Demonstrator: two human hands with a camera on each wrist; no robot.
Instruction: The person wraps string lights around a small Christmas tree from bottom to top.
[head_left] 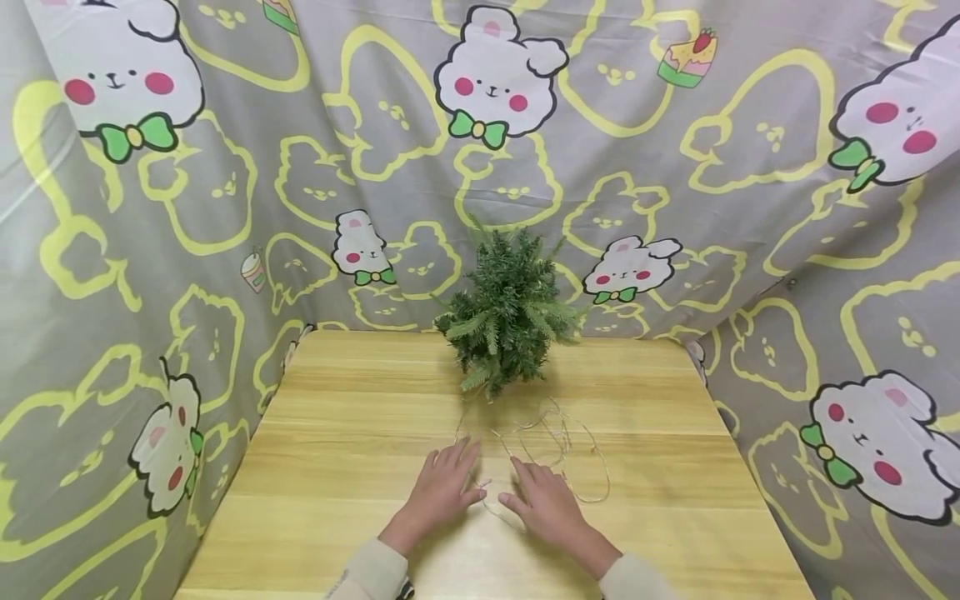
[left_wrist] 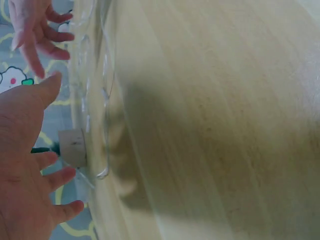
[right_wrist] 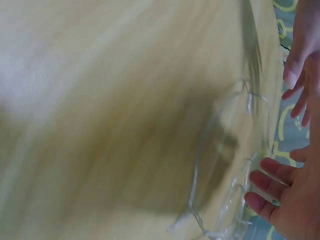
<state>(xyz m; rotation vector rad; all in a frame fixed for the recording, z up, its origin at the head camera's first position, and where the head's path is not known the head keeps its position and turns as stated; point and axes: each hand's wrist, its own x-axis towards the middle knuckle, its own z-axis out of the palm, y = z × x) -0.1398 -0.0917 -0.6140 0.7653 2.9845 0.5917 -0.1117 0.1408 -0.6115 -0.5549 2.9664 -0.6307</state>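
Note:
A thin, pale wire [head_left: 592, 500] with small clear beads or bulbs along it lies in loose loops on the table, in front of a small artificial pine tree [head_left: 510, 300]. My left hand [head_left: 442, 483] hovers over the wire's left part, fingers spread, holding nothing. Beside it my right hand [head_left: 546, 500] is also spread, close to the looped wire and grasping nothing. Seen from the left wrist, a pale block-like base [left_wrist: 72, 148] stands beyond the fingers. From the right wrist, the wire [right_wrist: 196, 165] runs below the fingertips; whether they touch it, I cannot tell.
The light wooden table [head_left: 337, 467] has its back edge just behind the tree. Grey cloth [head_left: 405, 50] with yellow outlines and white rabbit heads hangs at the back and on both sides.

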